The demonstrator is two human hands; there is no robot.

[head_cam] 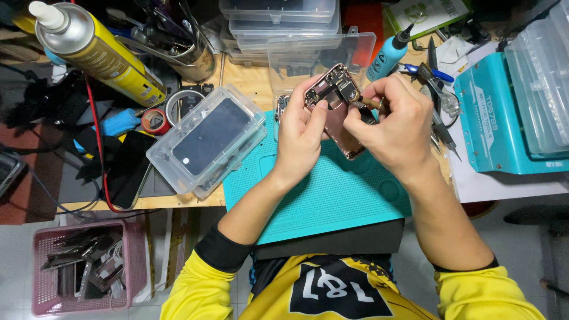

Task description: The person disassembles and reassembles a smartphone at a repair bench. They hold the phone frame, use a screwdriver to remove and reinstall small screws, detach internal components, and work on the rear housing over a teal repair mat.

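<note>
Likely to go wrong: opened phone shell point(338, 112), held tilted above the teal mat's point(332, 195) far edge, pinched in the left hand point(299, 133) with thumb across its lower part, slipping or getting a part scratched should the thin tool point(370, 104), gripped tight between thumb and fingers of the right hand point(394, 127), skid off. Counted, largest first: one mat, one clear case point(204, 142) holding a screen at the worktop's middle left, one spray can point(95, 50) at the far left corner, one shell, one tool.
</note>
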